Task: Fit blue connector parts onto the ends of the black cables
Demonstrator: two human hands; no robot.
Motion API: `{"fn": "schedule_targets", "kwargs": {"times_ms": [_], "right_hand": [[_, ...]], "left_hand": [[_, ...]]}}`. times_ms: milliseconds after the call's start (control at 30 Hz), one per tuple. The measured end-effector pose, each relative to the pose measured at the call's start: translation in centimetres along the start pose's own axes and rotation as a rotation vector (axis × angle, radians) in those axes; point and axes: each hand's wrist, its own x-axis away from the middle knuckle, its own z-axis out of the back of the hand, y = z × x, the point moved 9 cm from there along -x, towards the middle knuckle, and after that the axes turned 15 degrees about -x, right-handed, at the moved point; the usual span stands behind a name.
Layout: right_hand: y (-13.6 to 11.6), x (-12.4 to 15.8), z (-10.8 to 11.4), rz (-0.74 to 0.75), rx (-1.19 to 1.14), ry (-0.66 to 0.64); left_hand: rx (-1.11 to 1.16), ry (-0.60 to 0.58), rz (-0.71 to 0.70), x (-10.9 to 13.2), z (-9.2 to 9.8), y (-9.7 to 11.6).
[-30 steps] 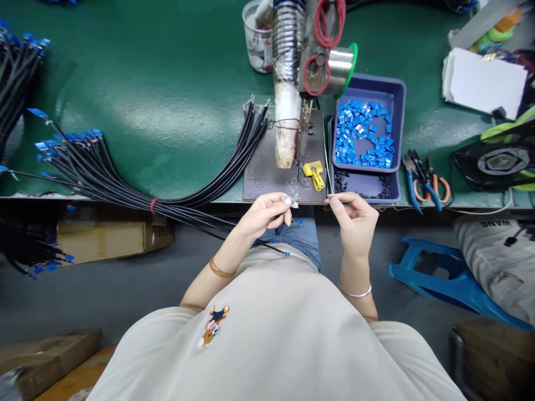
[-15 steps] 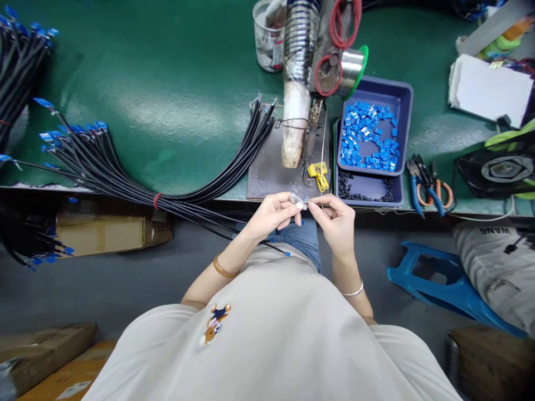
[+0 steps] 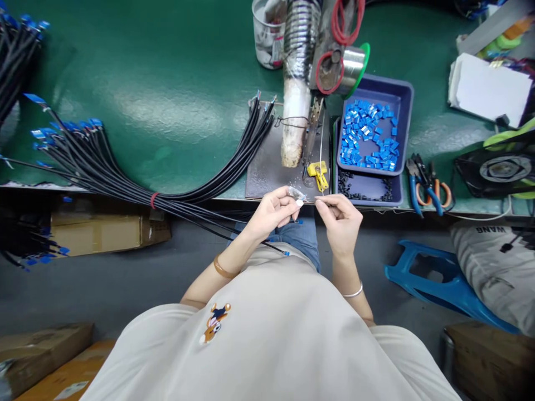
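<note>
My left hand (image 3: 273,213) is closed in a pinch at the bench's front edge. Greyish wrapping (image 3: 296,193) shows at its index fingertip, and a small white patch lies by the thumb tip; what the fingers grip is too small to name. A short gap to the right, my right hand (image 3: 340,220) pinches thumb against forefinger, and anything between them cannot be made out. Black cables (image 3: 200,210) pass below my left hand, some ending in blue tips. Just beyond both hands, a yellow clip-like piece (image 3: 318,174) lies on a dark metal plate (image 3: 267,167).
Blue connectors fill part of a purple tray (image 3: 406,128), stacked over another with small black parts. Blue-handled pliers (image 3: 416,189) lie to its right. A taped duct (image 3: 296,122) hangs over the plate beside a solder spool (image 3: 353,69). A red band (image 3: 154,200) ties the cable bundle.
My right hand has drawn away to the right from the left fingertips, opening a gap between them. My left hand stays nearly in place, with more of the grey wrapping showing.
</note>
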Motion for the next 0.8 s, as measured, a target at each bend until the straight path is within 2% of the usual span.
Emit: {"fn": "schedule_targets", "kwargs": {"times_ms": [133, 333, 433, 533, 800], "right_hand": [[-0.1, -0.5, -1.0, -0.042, 0.006, -0.102], [-1.0, -0.6, -1.5, 0.034, 0.102, -0.127], [0.0, -0.9, 0.1, -0.036, -0.081, -0.021], [0.9, -1.0, 1.6, -0.072, -0.163, 0.087], [1.6, -0.7, -0.9, -0.142, -0.069, -0.143]], "left_hand": [[-0.044, 0.003, -0.001, 0.0, -0.1, 0.0], [-0.195, 0.058, -0.012, 0.0, -0.5, -0.5], [-0.315, 0.127, -0.053, 0.1, -0.4, -0.5], [-0.302, 0.140, -0.064, 0.1, -0.5, -0.3], [-0.267, 0.200, -0.090, 0.1, 0.2, 0.3]]}}
